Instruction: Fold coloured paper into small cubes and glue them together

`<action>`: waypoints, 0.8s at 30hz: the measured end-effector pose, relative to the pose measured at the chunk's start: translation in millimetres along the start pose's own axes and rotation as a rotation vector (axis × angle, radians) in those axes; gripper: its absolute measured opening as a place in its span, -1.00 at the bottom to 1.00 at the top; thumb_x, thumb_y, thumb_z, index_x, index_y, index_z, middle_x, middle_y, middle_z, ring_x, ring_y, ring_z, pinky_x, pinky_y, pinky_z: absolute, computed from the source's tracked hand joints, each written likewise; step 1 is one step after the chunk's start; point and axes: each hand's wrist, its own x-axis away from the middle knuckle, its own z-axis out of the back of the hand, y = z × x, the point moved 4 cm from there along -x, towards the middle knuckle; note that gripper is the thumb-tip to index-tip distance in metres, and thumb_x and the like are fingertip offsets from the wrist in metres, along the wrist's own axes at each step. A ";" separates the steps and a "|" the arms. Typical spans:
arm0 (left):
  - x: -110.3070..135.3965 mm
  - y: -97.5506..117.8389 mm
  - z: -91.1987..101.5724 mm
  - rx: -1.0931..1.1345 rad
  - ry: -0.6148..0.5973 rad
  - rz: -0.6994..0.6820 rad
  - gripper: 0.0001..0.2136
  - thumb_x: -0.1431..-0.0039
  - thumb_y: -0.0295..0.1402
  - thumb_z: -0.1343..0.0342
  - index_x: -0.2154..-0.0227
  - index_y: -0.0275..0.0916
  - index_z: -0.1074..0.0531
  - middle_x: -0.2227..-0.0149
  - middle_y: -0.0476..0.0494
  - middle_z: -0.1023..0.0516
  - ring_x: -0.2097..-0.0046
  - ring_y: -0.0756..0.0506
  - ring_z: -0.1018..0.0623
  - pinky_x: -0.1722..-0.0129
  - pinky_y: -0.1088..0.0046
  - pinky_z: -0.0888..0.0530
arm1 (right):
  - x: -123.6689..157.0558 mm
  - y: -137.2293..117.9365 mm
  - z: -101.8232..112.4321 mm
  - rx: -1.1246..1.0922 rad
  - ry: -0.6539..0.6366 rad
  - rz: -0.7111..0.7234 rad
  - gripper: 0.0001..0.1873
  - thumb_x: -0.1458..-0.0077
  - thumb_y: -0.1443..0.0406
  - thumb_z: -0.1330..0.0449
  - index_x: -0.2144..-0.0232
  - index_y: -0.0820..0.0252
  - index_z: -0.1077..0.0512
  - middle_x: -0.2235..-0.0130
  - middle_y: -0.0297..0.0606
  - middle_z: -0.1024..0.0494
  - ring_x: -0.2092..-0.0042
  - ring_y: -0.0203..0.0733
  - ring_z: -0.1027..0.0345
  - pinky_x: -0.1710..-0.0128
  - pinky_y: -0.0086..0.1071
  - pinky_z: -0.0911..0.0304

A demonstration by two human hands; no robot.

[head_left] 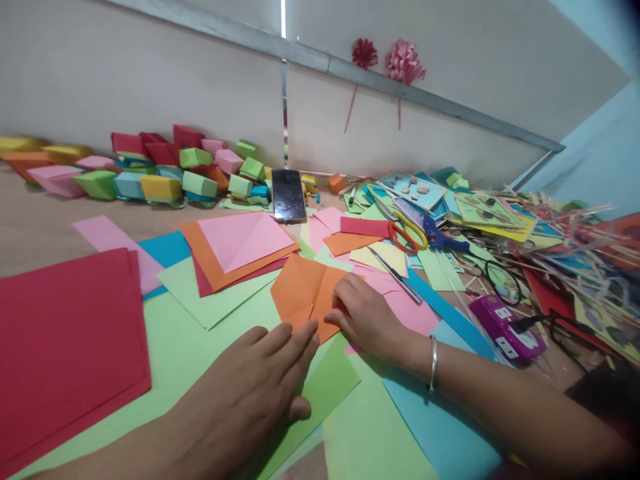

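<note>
An orange paper square with folded flaps lies on green sheets in the middle of the table. My left hand lies flat beside it, fingers stretched out together, the fingertips touching the paper's near corner. My right hand, with a metal bangle on the wrist, has curled fingers pressing on the paper's right flap near the fold.
Loose coloured sheets cover the table, a big red one at the left. Folded paper boxes line the back wall beside a phone. Scissors, a purple power strip and piled craft cards and sticks fill the right.
</note>
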 end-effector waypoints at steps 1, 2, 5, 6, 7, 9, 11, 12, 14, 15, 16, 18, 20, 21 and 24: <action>0.0 -0.3 -0.3 -0.021 -0.011 -0.007 -0.47 -0.22 -0.02 -0.16 -0.08 -0.34 -0.48 -0.12 -0.35 -0.54 0.11 -0.26 -0.53 0.31 0.25 -0.34 | 0.3 1.4 -0.7 -0.011 0.013 0.009 -0.80 -0.13 0.43 -0.26 0.40 0.17 -0.28 0.32 -0.30 -0.36 0.29 -0.21 -0.16 0.33 -0.37 -0.10; 0.0 -0.9 -0.5 -0.034 -0.018 -0.006 -0.46 -0.21 0.00 -0.15 -0.08 -0.34 -0.49 -0.11 -0.35 -0.55 0.10 -0.26 -0.54 0.31 0.25 -0.35 | 0.6 2.7 -0.6 -0.027 0.022 0.012 -0.80 -0.14 0.44 -0.23 0.40 0.16 -0.27 0.31 -0.30 -0.35 0.29 -0.21 -0.16 0.33 -0.36 -0.10; -0.7 -2.0 0.1 -0.039 -0.015 -0.004 -0.47 -0.20 -0.02 -0.18 -0.07 -0.33 -0.50 -0.11 -0.30 -0.57 0.10 -0.26 -0.56 0.31 0.25 -0.38 | 1.4 4.0 3.0 -0.112 0.005 -0.010 -0.78 -0.16 0.41 -0.23 0.41 0.15 -0.23 0.34 -0.34 -0.32 0.31 -0.23 -0.14 0.34 -0.37 -0.08; -1.1 -2.3 0.4 -0.036 -0.009 -0.003 -0.48 -0.19 -0.04 -0.19 -0.07 -0.32 -0.51 -0.11 -0.28 -0.57 0.11 -0.26 -0.57 0.31 0.25 -0.39 | 1.8 3.1 4.7 -0.142 -0.012 -0.018 -0.75 -0.13 0.36 -0.27 0.41 0.15 -0.22 0.34 -0.36 -0.30 0.32 -0.24 -0.14 0.35 -0.38 -0.08; -1.4 -2.5 0.7 -0.032 -0.004 -0.005 -0.49 -0.18 -0.04 -0.20 -0.07 -0.31 -0.51 -0.10 -0.27 -0.57 0.12 -0.26 -0.57 0.31 0.25 -0.40 | 2.3 2.0 6.4 -0.162 -0.030 -0.025 -0.69 -0.08 0.32 -0.33 0.42 0.15 -0.21 0.35 -0.37 -0.29 0.32 -0.25 -0.13 0.36 -0.39 -0.07; -1.6 -3.1 1.1 -0.028 0.004 -0.003 -0.48 -0.17 -0.04 -0.22 -0.07 -0.30 -0.51 -0.09 -0.27 -0.58 0.13 -0.26 -0.58 0.30 0.25 -0.42 | 3.0 0.0 9.8 -0.173 -0.056 -0.038 -0.58 0.03 0.26 -0.43 0.42 0.14 -0.19 0.35 -0.39 -0.27 0.33 -0.26 -0.12 0.38 -0.40 -0.05; -1.3 -3.6 1.5 -0.030 0.020 -0.006 -0.47 -0.14 -0.03 -0.23 -0.05 -0.31 -0.52 -0.09 -0.29 -0.58 0.13 -0.27 -0.59 0.31 0.24 -0.42 | 2.8 0.8 13.2 -0.147 -0.079 -0.057 -0.53 0.08 0.24 -0.47 0.43 0.15 -0.19 0.34 -0.38 -0.26 0.32 -0.26 -0.11 0.39 -0.41 -0.04; -0.8 -3.7 1.6 -0.033 0.029 -0.011 -0.48 -0.13 -0.03 -0.25 -0.04 -0.31 -0.53 -0.09 -0.29 -0.58 0.13 -0.27 -0.59 0.31 0.24 -0.42 | 2.1 2.7 15.2 -0.128 -0.095 -0.068 -0.53 0.08 0.24 -0.48 0.44 0.15 -0.20 0.34 -0.38 -0.26 0.32 -0.26 -0.12 0.38 -0.41 -0.04; 0.5 -3.3 1.6 -0.039 0.043 -0.025 -0.47 -0.10 -0.05 -0.28 -0.03 -0.31 -0.53 -0.09 -0.30 -0.58 0.14 -0.28 -0.58 0.34 0.24 -0.41 | -0.1 8.9 20.3 -0.090 -0.133 -0.098 -0.54 0.09 0.25 -0.49 0.46 0.17 -0.22 0.33 -0.36 -0.27 0.31 -0.26 -0.13 0.37 -0.41 -0.05; 1.2 -3.0 1.4 -0.039 0.045 -0.032 -0.47 -0.09 -0.05 -0.29 -0.03 -0.31 -0.53 -0.09 -0.30 -0.58 0.13 -0.29 -0.57 0.34 0.24 -0.41 | -1.6 12.9 23.2 -0.071 -0.153 -0.114 -0.55 0.10 0.25 -0.49 0.47 0.18 -0.23 0.32 -0.35 -0.27 0.30 -0.26 -0.14 0.36 -0.41 -0.06; 1.8 -2.6 1.1 -0.034 0.046 -0.036 -0.46 -0.08 -0.05 -0.30 -0.03 -0.31 -0.52 -0.09 -0.30 -0.58 0.13 -0.29 -0.57 0.35 0.24 -0.40 | -3.1 17.0 25.9 -0.051 -0.176 -0.129 -0.55 0.11 0.26 -0.50 0.49 0.19 -0.24 0.33 -0.35 -0.27 0.30 -0.26 -0.15 0.36 -0.42 -0.06; 1.9 -2.7 0.4 -0.009 0.045 -0.023 -0.46 -0.09 -0.05 -0.29 -0.04 -0.31 -0.50 -0.10 -0.30 -0.56 0.12 -0.29 -0.54 0.33 0.25 -0.38 | -5.7 24.3 30.2 -0.023 -0.219 -0.144 -0.57 0.13 0.26 -0.51 0.51 0.21 -0.27 0.33 -0.34 -0.28 0.31 -0.27 -0.16 0.38 -0.43 -0.05; -0.2 -4.2 -1.4 0.045 0.029 0.004 -0.47 -0.15 -0.04 -0.23 -0.08 -0.29 -0.45 -0.07 -0.28 -0.56 0.15 -0.25 -0.51 0.30 0.25 -0.36 | -7.2 28.8 32.2 -0.008 -0.246 -0.135 -0.58 0.13 0.26 -0.51 0.51 0.22 -0.30 0.33 -0.34 -0.29 0.32 -0.28 -0.16 0.40 -0.44 -0.04; -2.1 -5.2 -2.7 0.079 0.018 0.015 -0.47 -0.18 -0.03 -0.19 -0.11 -0.26 -0.42 -0.03 -0.25 -0.57 0.18 -0.22 -0.49 0.29 0.26 -0.35 | -7.6 29.9 32.6 -0.005 -0.250 -0.124 -0.60 0.13 0.26 -0.51 0.51 0.22 -0.32 0.33 -0.33 -0.29 0.32 -0.29 -0.16 0.41 -0.45 -0.03; -9.6 -8.3 -7.4 0.172 -0.013 0.022 -0.48 -0.23 -0.01 -0.12 -0.17 -0.16 -0.33 0.10 -0.15 -0.54 0.26 -0.17 -0.42 0.30 0.29 -0.32 | -7.7 29.8 33.1 0.005 -0.245 -0.098 -0.64 0.11 0.25 -0.50 0.50 0.24 -0.36 0.32 -0.32 -0.30 0.32 -0.29 -0.17 0.43 -0.45 -0.03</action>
